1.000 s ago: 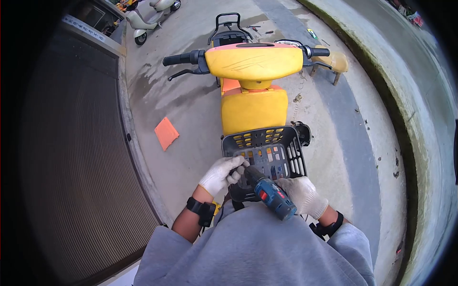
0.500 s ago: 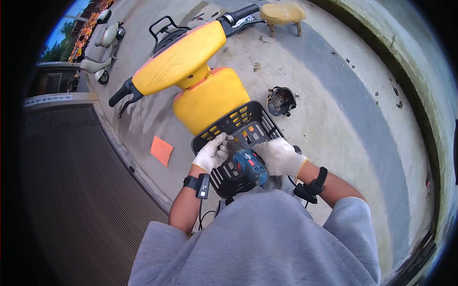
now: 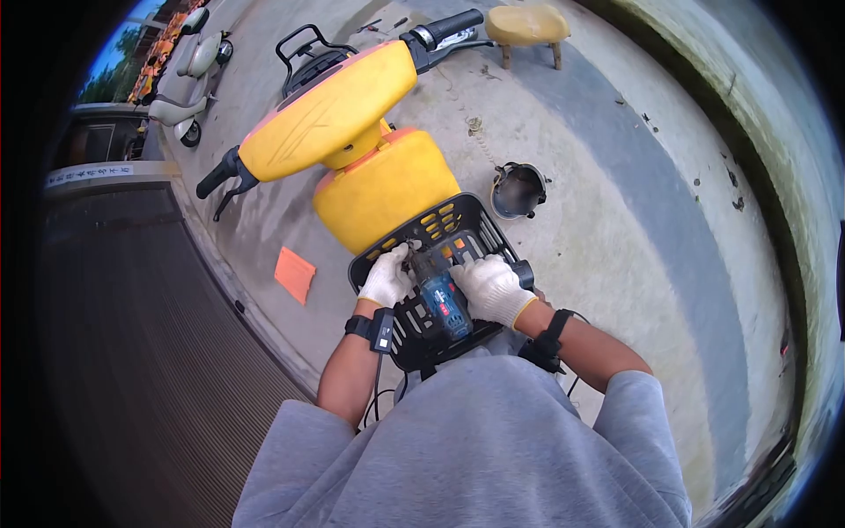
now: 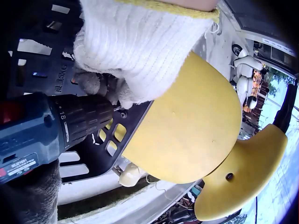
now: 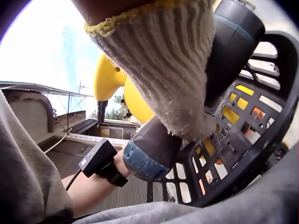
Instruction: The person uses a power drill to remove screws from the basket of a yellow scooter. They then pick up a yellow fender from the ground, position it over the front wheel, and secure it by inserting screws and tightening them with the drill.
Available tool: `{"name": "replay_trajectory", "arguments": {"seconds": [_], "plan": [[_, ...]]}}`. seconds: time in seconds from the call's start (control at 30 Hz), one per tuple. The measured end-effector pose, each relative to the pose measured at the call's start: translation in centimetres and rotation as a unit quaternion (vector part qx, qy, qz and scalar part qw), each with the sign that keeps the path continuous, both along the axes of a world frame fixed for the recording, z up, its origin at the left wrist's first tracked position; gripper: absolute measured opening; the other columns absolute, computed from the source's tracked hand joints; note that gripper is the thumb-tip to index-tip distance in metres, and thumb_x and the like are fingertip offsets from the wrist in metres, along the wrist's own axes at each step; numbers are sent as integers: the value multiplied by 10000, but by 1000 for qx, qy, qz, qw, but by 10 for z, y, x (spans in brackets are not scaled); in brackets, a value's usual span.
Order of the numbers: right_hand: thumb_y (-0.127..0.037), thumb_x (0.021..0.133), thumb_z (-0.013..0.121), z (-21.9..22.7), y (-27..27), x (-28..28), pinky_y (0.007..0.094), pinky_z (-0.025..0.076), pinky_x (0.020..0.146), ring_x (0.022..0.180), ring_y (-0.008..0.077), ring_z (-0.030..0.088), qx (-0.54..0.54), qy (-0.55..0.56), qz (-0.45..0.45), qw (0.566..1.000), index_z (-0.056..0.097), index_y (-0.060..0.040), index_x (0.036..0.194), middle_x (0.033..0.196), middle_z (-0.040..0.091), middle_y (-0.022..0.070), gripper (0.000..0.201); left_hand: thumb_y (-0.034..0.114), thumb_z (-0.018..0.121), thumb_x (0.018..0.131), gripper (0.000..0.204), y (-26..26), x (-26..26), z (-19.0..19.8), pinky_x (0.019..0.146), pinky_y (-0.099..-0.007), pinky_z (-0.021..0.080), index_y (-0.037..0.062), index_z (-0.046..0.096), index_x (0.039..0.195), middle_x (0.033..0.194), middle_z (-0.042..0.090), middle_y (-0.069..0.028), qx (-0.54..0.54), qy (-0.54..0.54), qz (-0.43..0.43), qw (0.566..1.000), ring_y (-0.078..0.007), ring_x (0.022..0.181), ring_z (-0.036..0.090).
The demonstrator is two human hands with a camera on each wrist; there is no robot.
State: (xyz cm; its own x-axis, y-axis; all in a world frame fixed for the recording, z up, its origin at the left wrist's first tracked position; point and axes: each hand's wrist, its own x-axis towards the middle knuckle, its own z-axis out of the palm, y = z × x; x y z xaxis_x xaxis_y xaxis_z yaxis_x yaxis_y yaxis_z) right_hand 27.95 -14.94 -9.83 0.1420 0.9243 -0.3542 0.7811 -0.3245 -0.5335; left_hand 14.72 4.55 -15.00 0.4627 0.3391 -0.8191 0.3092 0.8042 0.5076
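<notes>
Our right hand grips the drill in the basket, bit toward 11 o'clock. Our left hand pinches at the chuck; fingers there could get caught.

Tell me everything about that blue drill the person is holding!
The cordless drill has a blue body with a red patch and a dark chuck marked with numbers. It lies inside the black plastic basket on the front of the yellow scooter, its nose aimed at the basket wall nearest the scooter. The gloved right hand grips its handle, while the gloved left hand pinches something small right at its tip.
</notes>
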Motion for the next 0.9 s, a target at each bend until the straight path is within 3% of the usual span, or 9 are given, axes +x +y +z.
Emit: {"name": "replay_trajectory", "arguments": {"seconds": [0.37, 0.47, 0.57, 0.63, 0.67, 0.77, 0.8, 0.87, 0.9], "plan": [[-128, 709, 696, -3, 17, -2, 425, 491, 846, 952, 280, 672, -19, -11, -8, 1000, 627, -92, 988, 953, 684, 108, 290, 140, 556, 982, 123, 4, 5, -13, 908, -418, 480, 121, 658, 1048, 1009, 680, -12, 5, -7, 46, 999, -180, 997, 588], [-113, 717, 691, -6, 15, -6, 428, 490, 854, 935, 294, 669, -8, -25, -16, 1000, 625, -92, 991, 952, 680, 111, 282, 180, 535, 1004, 135, 5, 4, -17, 910, -453, 497, 112, 632, 1069, 1036, 667, -19, 24, 17, 41, 999, -181, 978, 599], [-107, 728, 690, -15, 14, -11, 433, 494, 855, 936, 313, 663, -6, -24, -27, 999, 622, -92, 1002, 973, 674, 124, 282, 248, 579, 986, 149, 6, 1, -17, 834, -413, 504, 126, 633, 1052, 1010, 660, -5, 51, 81, 20, 995, -162, 924, 599], [-108, 739, 689, -19, 14, -13, 436, 499, 849, 951, 327, 657, -1, -18, -36, 999, 618, -92, 1014, 993, 667, 138, 284, 343, 651, 933, 232, 4, -5, -8, 654, -296, 471, 118, 652, 990, 916, 668, -3, 84, 176, -62, 979, -152, 752, 581], [-108, 739, 689, -21, 16, -13, 436, 499, 849, 951, 327, 657, 0, -22, -35, 999, 618, -92, 1014, 993, 667, 138, 284, 501, 667, 888, 424, 0, -12, -3, 635, -286, 436, 97, 652, 1015, 905, 647, -2, 81, 158, -99, 979, -142, 737, 547], [-125, 754, 680, -27, 15, -19, 445, 501, 826, 932, 317, 654, -10, -51, -29, 998, 609, -88, 1011, 969, 660, 134, 270, 630, 650, 846, 603, -25, -15, 19, 631, -290, 430, 98, 642, 1129, 1003, 641, -24, 65, 116, -168, 977, -123, 768, 539], [-125, 754, 680, -31, 14, -22, 445, 501, 826, 932, 317, 654, -8, -54, -26, 998, 609, -88, 1011, 969, 660, 134, 270, 590, 669, 852, 598, -30, -21, 20, 667, -297, 463, 85, 634, 1170, 1030, 641, -35, 74, 92, -215, 970, -136, 805, 567], [-137, 761, 666, -36, 14, -25, 439, 494, 808, 886, 302, 650, 21, -84, -30, 996, 600, -86, 990, 941, 651, 124, 244, 522, 686, 867, 580, -37, -23, 2, 721, -316, 499, 58, 621, 1210, 1030, 648, -36, 90, 84, -213, 969, -149, 860, 598], [-137, 761, 666, -34, 14, -25, 439, 494, 808, 886, 302, 650, 22, -88, -25, 996, 600, -86, 990, 941, 651, 124, 244, 443, 697, 880, 537, -40, -19, 17, 766, -331, 516, 35, 621, 1223, 1041, 658, -51, 86, 67, -201, 973, -158, 905, 616]]}}
